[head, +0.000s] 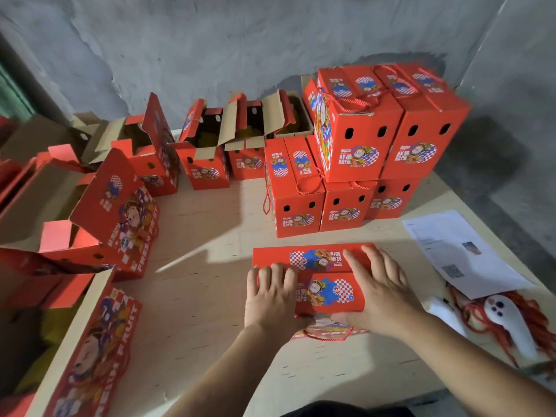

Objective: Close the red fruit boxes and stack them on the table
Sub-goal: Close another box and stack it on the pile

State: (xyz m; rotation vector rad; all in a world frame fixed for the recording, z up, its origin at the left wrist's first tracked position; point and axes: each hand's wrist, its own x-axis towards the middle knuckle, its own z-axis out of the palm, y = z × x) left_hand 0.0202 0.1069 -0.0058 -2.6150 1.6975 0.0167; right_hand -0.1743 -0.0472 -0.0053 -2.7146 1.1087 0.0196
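A red fruit box (pixel 323 279) stands on the table (pixel 198 266) in front of me, its two top flaps folded down. My left hand (pixel 270 293) lies flat on the left end of the lid, fingers straight. My right hand (pixel 382 290) presses flat on the right end, thumb reaching down the near side. A stack of closed red boxes (pixel 361 152) rises at the back right, two layers high. Several open red boxes (pixel 204 145) with raised flaps line the back and left.
A printed paper sheet (pixel 460 251) lies at the right of the table. Beside it sits a white phone (pixel 508 320) on a tangle of red cord. More open boxes (pixel 99 224) crowd the left edge. A grey wall stands behind the table.
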